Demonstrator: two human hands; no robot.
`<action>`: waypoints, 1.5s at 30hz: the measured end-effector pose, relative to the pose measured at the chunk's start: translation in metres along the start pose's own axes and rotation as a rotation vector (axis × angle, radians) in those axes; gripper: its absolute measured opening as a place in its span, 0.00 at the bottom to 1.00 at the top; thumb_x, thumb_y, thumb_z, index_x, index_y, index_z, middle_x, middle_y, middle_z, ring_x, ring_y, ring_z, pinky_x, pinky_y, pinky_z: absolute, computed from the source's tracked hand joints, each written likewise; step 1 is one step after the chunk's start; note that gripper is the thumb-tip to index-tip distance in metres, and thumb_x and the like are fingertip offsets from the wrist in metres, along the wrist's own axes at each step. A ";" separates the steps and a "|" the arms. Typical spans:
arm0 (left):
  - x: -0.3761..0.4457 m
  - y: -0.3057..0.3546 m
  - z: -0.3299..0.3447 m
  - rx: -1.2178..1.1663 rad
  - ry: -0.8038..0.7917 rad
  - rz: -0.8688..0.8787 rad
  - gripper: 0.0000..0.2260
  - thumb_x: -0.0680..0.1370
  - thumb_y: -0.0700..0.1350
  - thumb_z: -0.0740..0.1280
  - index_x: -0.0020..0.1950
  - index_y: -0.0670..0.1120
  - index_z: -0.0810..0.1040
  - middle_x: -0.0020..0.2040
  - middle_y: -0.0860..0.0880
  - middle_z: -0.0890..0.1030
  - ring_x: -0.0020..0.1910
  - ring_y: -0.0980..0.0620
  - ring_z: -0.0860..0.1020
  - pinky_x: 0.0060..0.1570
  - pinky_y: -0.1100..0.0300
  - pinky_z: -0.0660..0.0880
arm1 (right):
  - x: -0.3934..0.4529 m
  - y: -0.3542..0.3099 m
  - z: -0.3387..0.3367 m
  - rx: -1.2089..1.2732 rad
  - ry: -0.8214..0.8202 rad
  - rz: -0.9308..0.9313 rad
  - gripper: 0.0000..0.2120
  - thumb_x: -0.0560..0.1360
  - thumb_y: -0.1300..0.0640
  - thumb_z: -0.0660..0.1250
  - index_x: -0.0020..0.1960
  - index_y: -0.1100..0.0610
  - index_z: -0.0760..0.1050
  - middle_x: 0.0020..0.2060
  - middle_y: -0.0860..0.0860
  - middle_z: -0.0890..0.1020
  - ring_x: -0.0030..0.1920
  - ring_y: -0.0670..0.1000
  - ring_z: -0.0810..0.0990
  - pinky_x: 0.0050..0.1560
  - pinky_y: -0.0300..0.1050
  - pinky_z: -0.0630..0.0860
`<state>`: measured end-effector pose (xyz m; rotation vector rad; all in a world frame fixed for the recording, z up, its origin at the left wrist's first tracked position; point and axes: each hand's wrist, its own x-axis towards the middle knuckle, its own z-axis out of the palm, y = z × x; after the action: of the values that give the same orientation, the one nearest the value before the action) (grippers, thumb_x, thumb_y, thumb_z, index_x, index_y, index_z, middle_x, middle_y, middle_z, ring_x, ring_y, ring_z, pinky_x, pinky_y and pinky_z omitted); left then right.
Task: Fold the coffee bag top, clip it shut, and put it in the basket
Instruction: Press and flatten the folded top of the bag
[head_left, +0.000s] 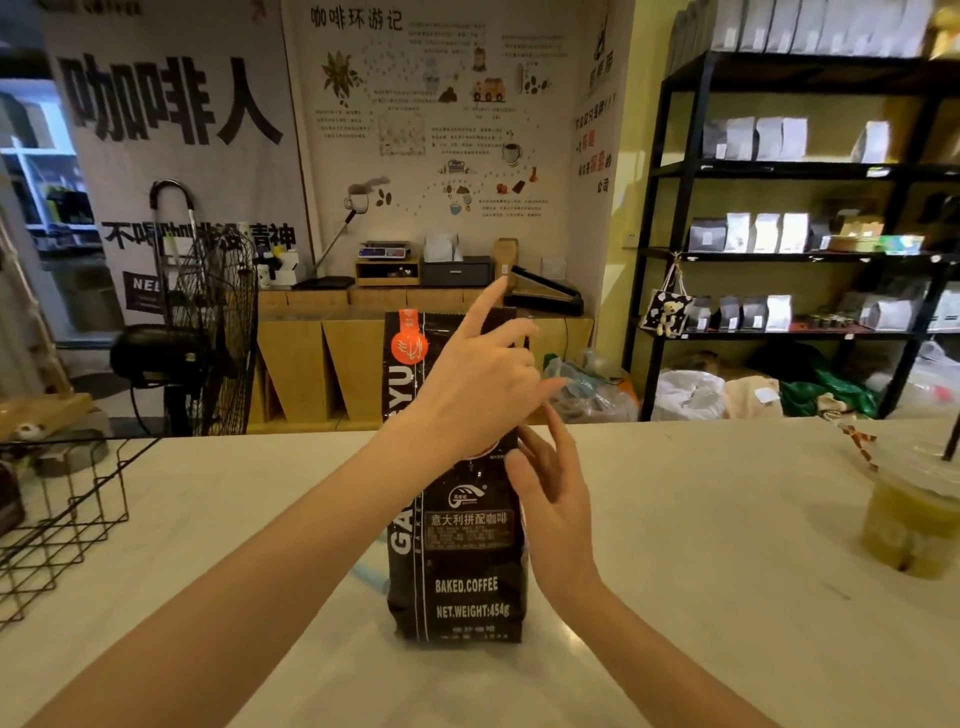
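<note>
Between both hands' spread, empty fingers (540, 452) — upright on the counter (701, 519) — stands the coffee bag (462, 566).

Dark brown coffee bag (457, 561), standing upright on the pale counter at centre frame, front label facing the camera. White print reading "BAKED.COFFEE" and "NET.WEIGHT:454g", vertical lettering along its nine o'clock edge, orange-red emblem near the twelve o'clock end. Top still straight and unfolded, partly hidden. Black wire basket (57, 514), open grid sides, resting on the same counter at nine o'clock from the bag, well apart. A strip of pale blue just showing behind the bag's lower nine o'clock side, too hidden to identify.
</note>
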<state>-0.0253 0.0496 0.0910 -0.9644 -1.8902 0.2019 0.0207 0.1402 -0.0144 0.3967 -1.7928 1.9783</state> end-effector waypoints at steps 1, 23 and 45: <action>-0.006 -0.002 0.000 -0.016 -0.009 -0.010 0.18 0.77 0.51 0.55 0.38 0.50 0.83 0.43 0.51 0.86 0.59 0.50 0.77 0.69 0.44 0.49 | 0.007 -0.003 0.000 0.036 -0.015 0.042 0.29 0.68 0.43 0.68 0.67 0.42 0.63 0.59 0.44 0.78 0.56 0.41 0.78 0.52 0.39 0.78; -0.095 0.010 0.015 -1.704 0.281 -1.454 0.14 0.65 0.48 0.70 0.47 0.43 0.80 0.43 0.42 0.85 0.42 0.44 0.83 0.44 0.50 0.80 | 0.055 -0.012 -0.020 0.020 -0.093 0.194 0.05 0.71 0.59 0.68 0.41 0.60 0.81 0.36 0.53 0.85 0.39 0.50 0.82 0.44 0.42 0.78; -0.067 0.022 -0.001 -0.907 0.516 -1.305 0.14 0.77 0.47 0.61 0.36 0.39 0.77 0.30 0.40 0.76 0.28 0.52 0.70 0.29 0.58 0.70 | 0.057 -0.034 -0.004 -0.020 -0.102 0.123 0.03 0.66 0.61 0.73 0.39 0.56 0.81 0.33 0.49 0.85 0.35 0.48 0.84 0.35 0.37 0.79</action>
<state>0.0024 0.0181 0.0346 -0.0758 -1.7087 -1.5946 -0.0109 0.1535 0.0425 0.3963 -1.9406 2.0545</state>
